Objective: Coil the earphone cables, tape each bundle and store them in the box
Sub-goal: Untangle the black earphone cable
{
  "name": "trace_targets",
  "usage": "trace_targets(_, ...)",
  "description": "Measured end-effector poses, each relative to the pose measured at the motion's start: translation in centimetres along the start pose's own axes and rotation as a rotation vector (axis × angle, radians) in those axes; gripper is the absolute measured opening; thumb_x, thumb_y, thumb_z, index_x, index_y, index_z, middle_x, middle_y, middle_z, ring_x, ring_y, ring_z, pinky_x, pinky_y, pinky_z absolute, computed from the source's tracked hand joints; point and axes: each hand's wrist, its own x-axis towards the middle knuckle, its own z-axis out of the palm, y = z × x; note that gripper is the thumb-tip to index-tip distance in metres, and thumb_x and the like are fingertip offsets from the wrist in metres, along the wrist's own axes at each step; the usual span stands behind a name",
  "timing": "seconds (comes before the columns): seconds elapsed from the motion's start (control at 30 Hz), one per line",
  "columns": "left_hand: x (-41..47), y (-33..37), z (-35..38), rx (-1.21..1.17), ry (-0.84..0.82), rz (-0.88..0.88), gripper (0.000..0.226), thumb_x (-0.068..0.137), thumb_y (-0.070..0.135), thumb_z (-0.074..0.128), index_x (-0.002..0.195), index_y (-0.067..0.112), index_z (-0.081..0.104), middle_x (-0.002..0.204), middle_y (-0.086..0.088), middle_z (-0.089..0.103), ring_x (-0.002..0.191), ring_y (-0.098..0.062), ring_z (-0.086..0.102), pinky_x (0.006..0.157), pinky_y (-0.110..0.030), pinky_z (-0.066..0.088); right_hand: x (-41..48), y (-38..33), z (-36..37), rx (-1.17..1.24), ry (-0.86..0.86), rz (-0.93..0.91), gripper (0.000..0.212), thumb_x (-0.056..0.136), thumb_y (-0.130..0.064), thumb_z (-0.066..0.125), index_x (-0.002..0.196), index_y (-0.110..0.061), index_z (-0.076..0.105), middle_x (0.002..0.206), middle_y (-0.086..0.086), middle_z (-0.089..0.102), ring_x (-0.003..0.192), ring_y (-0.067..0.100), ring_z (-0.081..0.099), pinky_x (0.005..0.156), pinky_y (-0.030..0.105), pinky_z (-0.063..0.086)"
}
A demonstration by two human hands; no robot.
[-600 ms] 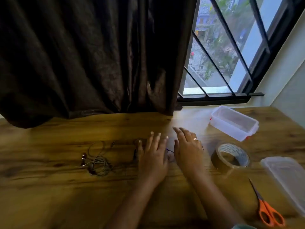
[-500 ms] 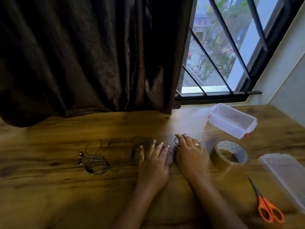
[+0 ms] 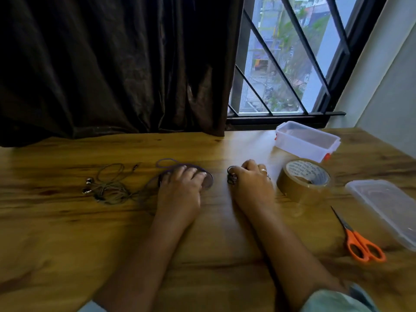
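My left hand (image 3: 180, 190) lies flat on the wooden table (image 3: 56, 233), its fingers pressing on a loose purple earphone cable (image 3: 167, 164). My right hand (image 3: 249, 183) has its fingers curled and pinches a small dark coil of cable (image 3: 231, 177) at its left edge. A tangled grey earphone (image 3: 108, 188) with metal buds lies to the left of both hands. The open clear plastic box (image 3: 307, 139) stands at the back right. A brown tape roll (image 3: 304, 177) sits just right of my right hand.
Orange-handled scissors (image 3: 360, 242) lie at the front right. The clear box lid (image 3: 387, 208) rests near the right table edge. A dark curtain (image 3: 112, 64) hangs along the back, beside a barred window (image 3: 281, 64).
My hands have moved apart. The right hand has curled onto a small coil of cable, and the left has shifted left onto the purple cable. The camera tilted down a little.
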Motion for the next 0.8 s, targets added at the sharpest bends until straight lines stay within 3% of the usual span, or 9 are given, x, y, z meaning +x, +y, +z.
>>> trace_targets(0.13,-1.1,0.9,-0.7,-0.024,0.041,0.117,0.049,0.094,0.021,0.043,0.140,0.034,0.037,0.145,0.010,0.040,0.131,-0.015,0.034,0.102,-0.034,0.030,-0.7,0.2,-0.5,0.157,-0.031,0.022,0.057,0.087,-0.002,0.051,0.133,-0.034,0.052,0.114,0.002,0.048,0.113,0.026,0.040,0.088,0.037,0.044)
trace_targets(0.3,-2.6,1.6,-0.9,-0.094,-0.199,0.131,0.043,0.100,0.042,0.029,0.143,0.038,0.033,0.154,0.008,0.025,0.142,-0.015,0.019,0.113,-0.042,0.017,-2.8,0.2,-1.3,0.410,0.080,-0.091,0.085,0.079,0.011,0.043,0.144,-0.043,0.032,0.112,0.003,0.050,0.105,0.024,0.044,0.090,0.037,0.047)
trace_targets(0.43,-2.9,0.7,-0.6,-0.126,-0.271,0.039,0.052,0.096,0.056,0.028,0.145,0.039,0.028,0.157,0.011,0.019,0.144,-0.014,0.015,0.115,-0.047,0.011,-4.1,0.2,-2.1,0.593,0.118,-0.142,0.095,0.081,0.008,0.050,0.145,-0.049,0.010,0.114,0.001,0.050,0.101,0.020,0.053,0.093,0.029,0.045)
trace_targets(0.53,-1.8,-0.9,0.1,-0.161,-0.242,-0.013,0.051,0.096,0.056,0.030,0.144,0.039,0.030,0.156,0.010,0.022,0.144,-0.014,0.016,0.115,-0.048,0.017,-4.1,0.0,-2.3,0.693,0.092,-0.161,0.106,0.081,-0.007,0.066,0.140,-0.055,-0.008,0.116,0.002,0.057,0.079,0.011,0.052,0.079,0.021,0.043)
trace_targets(0.67,-0.7,-2.4,0.8,-0.127,-0.081,-0.080,0.044,0.097,0.048,0.035,0.139,0.035,0.041,0.150,0.007,0.034,0.141,-0.016,0.025,0.111,-0.048,0.026,-3.5,0.1,-2.6,0.927,0.082,-0.099,0.120,0.076,-0.018,0.079,0.134,-0.065,-0.016,0.098,0.006,0.067,0.059,0.013,0.058,0.060,0.024,0.053)
trace_targets(0.73,-0.6,-2.2,0.7,-0.064,0.134,-0.045,0.034,0.098,0.038,0.039,0.127,0.029,0.054,0.139,0.006,0.047,0.130,-0.017,0.038,0.102,-0.043,0.037,-3.2,0.2,-2.5,1.016,0.057,-0.105,0.125,0.072,-0.016,0.081,0.133,-0.067,-0.015,0.082,0.011,0.070,0.057,0.017,0.061,0.061,0.033,0.056)
trace_targets(0.8,-0.6,-1.7,0.5,-0.139,0.338,-0.030,0.031,0.097,0.037,0.038,0.112,0.026,0.063,0.122,0.008,0.058,0.116,-0.017,0.049,0.090,-0.038,0.042,-2.5,0.2,-2.2,1.057,0.043,-0.114,0.129,0.071,-0.014,0.082,0.131,-0.068,-0.017,0.080,0.006,0.072,0.063,0.014,0.067,0.068,0.036,0.058)
